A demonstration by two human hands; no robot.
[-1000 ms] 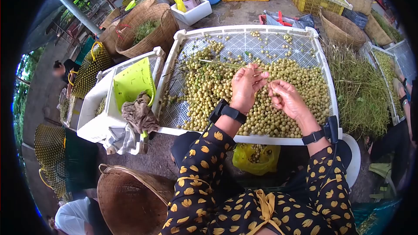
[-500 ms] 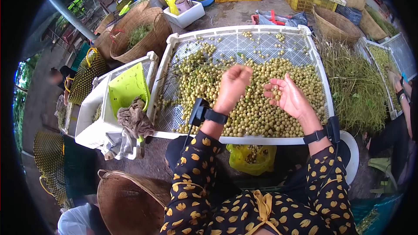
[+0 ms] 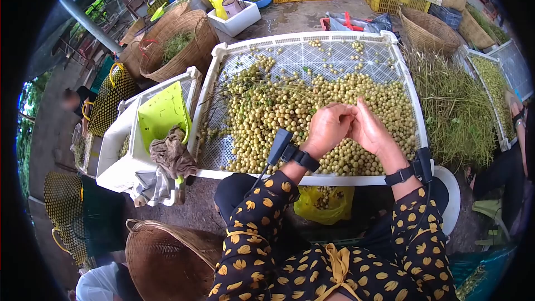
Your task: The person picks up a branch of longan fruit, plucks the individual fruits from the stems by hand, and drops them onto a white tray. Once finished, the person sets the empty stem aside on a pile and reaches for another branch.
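Note:
A white-rimmed mesh tray [image 3: 312, 177] holds many round, pale yellow-green fruits [image 3: 267, 112], with thin stems [image 3: 251, 85] among those at its left. Above the fruits, right of the tray's middle, my two hands meet at the fingertips. My left hand [image 3: 331, 128] has its fingers bent together in a pinch, and what they hold, if anything, is hidden. My right hand [image 3: 369, 127] is cupped beside it, thumb up and fingers curled in toward the left one; its palm contents cannot be made out.
At the left stand a yellow-green scoop [image 3: 164, 112] and a brown cloth [image 3: 171, 150] on a white container. Cut stems [image 3: 454, 114] are heaped at the right. A yellow bag [image 3: 323, 205] lies below the tray, a wicker basket [image 3: 167, 259] at lower left. Other people sit around.
My left hand has moved right and down to meet my right hand. The right hand's fingers, spread around a few fruits before, are now partly hidden behind the left.

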